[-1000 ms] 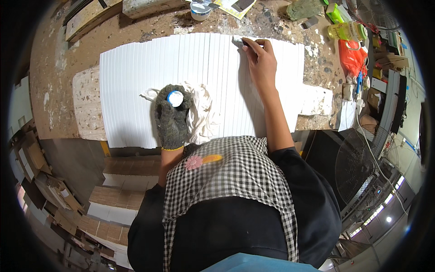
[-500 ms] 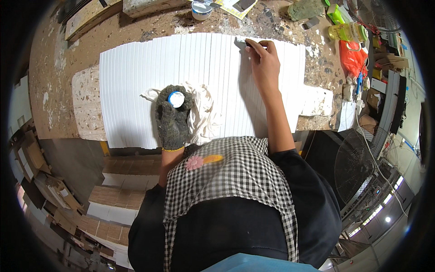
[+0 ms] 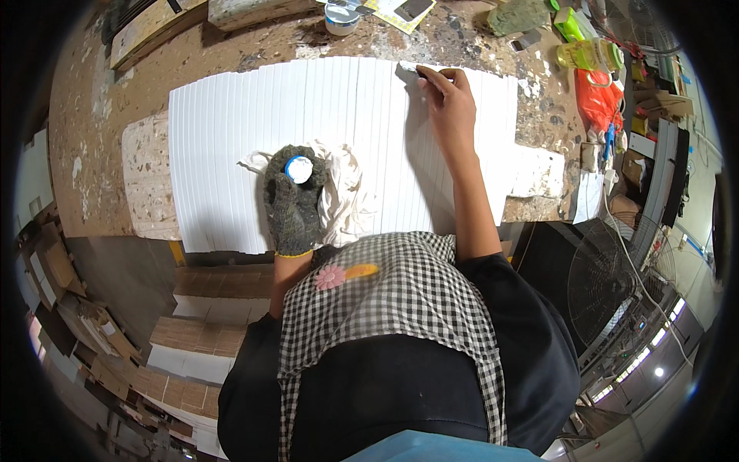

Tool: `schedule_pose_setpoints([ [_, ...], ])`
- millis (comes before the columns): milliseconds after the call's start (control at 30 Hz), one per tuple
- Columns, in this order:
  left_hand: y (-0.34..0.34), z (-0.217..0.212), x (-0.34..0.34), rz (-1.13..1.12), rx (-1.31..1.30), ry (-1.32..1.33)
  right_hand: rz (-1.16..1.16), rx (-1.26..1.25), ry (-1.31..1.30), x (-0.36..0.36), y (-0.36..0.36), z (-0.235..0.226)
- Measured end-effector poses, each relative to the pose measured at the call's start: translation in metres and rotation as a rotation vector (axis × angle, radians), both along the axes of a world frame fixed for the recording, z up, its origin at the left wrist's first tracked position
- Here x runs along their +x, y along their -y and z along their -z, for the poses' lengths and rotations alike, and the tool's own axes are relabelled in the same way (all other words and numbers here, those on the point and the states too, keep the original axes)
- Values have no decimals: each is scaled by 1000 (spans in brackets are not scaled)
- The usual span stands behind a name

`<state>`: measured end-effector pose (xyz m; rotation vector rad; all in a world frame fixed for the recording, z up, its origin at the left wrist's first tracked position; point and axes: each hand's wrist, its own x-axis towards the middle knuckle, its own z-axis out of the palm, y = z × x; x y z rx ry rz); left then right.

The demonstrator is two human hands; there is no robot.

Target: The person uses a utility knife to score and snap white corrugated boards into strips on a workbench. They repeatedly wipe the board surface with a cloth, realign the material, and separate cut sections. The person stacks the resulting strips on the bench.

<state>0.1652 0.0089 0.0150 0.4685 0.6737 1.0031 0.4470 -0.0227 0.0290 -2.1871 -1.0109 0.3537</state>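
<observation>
A white ribbed panel [image 3: 231, 138] lies flat across the stained workbench [image 3: 100, 100]. My left hand [image 3: 292, 199], in a dark knitted glove, rests on the panel near its front edge and holds a small white round container with a blue rim [image 3: 299, 169], with a crumpled white cloth [image 3: 346, 192] under and beside it. My right hand [image 3: 450, 104], bare, is stretched to the panel's far edge and pinches a small grey-white tool [image 3: 408, 69] pressed against the surface.
A round tin [image 3: 341, 15], papers and a grey-green lump [image 3: 516, 15] sit along the bench's back. Green and yellow containers and an orange bag [image 3: 596, 100] crowd the right end. A fan [image 3: 616, 285] stands lower right. Stacked boards [image 3: 208, 308] lie below the bench front.
My right hand has shifted slightly along the panel's far edge with the tool. My left hand stays where it was with the container.
</observation>
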Motion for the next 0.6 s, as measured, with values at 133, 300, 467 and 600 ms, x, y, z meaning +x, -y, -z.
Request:
schedule_pose_setpoints([
  [133,-2,1,-1,18,31,21,-30,-12,90,-3,-3,2],
  [300,0,1,0,-6,26,-21,26,7,67,-2,-5,1],
  [467,2,0,1,-43,-9,-64,129,45,-241,7,-2,-1],
  [600,1,3,-1,-9,17,-12,112,83,-277,9,-4,5],
])
